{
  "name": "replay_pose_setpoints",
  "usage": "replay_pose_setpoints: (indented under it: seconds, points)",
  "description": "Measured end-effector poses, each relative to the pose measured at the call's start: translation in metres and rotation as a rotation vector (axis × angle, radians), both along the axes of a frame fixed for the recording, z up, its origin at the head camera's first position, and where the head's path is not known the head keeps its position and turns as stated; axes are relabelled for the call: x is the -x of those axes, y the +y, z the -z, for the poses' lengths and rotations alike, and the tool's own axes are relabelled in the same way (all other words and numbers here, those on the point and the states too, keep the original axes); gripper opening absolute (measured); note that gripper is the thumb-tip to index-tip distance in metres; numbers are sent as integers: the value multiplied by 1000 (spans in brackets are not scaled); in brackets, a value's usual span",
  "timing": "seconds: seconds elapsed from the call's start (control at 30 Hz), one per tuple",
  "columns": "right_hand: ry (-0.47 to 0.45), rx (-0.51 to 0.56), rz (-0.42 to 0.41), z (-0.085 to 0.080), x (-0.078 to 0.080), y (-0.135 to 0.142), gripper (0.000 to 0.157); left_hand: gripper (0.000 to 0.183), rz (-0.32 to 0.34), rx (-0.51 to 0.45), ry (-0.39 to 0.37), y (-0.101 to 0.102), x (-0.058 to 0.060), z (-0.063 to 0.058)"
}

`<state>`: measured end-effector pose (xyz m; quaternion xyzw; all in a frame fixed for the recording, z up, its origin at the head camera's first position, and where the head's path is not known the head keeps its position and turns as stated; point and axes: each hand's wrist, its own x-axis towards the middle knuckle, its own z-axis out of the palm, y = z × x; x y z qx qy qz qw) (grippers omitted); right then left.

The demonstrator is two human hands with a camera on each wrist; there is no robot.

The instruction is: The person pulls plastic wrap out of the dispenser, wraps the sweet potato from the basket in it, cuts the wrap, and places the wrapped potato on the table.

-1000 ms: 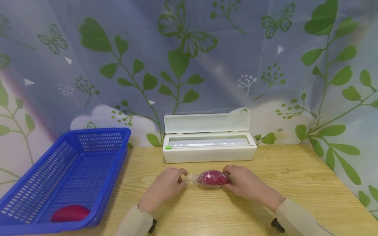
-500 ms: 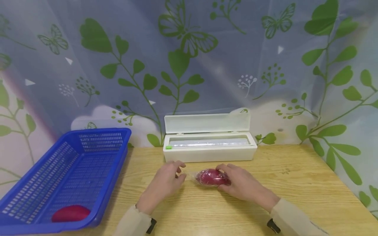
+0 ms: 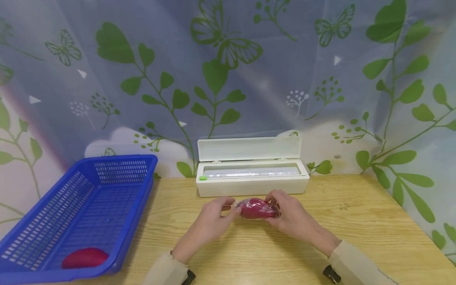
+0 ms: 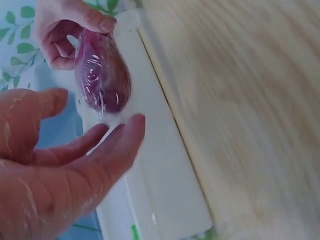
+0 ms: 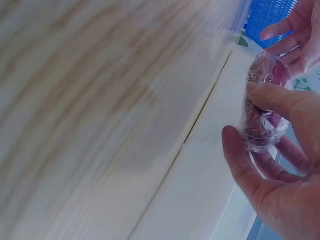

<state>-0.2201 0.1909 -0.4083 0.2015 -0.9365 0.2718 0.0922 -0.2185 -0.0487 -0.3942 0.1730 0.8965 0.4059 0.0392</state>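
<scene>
A dark red, oblong fruit or vegetable wrapped in cling film (image 3: 257,208) is held up off the table in front of the white box. My right hand (image 3: 293,213) grips its right end, and the right wrist view shows the thumb lying across the film (image 5: 259,122). My left hand (image 3: 215,219) is at the other end, its fingers relaxed and parted. In the left wrist view, the left fingertips (image 4: 136,122) come right up to the gathered film at that end, with the thumb standing apart.
Behind the hands stands a white cling film box (image 3: 253,188), lid raised, with a film roll (image 3: 251,172) and a green slider (image 3: 203,178). At left, a blue plastic basket (image 3: 133,221) contains another red oblong item (image 3: 85,258). A patterned curtain (image 3: 263,99) hangs behind the wooden table (image 3: 374,221).
The wrapped red item has been raised off the table and turned slightly in my right hand. My left hand drew back a little, then came in against its left end.
</scene>
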Motion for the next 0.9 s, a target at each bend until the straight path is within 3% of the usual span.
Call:
replay_pose_setpoints:
  seconds: [0.2, 0.33, 0.43, 0.53, 0.73, 0.9]
  points:
    - [27, 147, -66, -1, -5, 1, 46, 56, 45, -153, -164, 5, 2, 3]
    - [92, 200, -139, -2, -10, 1, 46, 62, 52, -227, -212, 5, 4, 3]
    - [105, 224, -176, -3, -13, 1, 47, 59, 104, -256, -238, 2, 4, 4]
    - [12, 294, -203, -5, -14, 3, 47, 48, 194, -286, -265, -2, 5, 5]
    - [-280, 494, -239, -5, -13, 8, 47, 46, 335, -418, -418, -5, 7, 3]
    - [-350, 506, -245, -3, -12, 9, 52, 50, 394, -454, -506, -7, 12, 5]
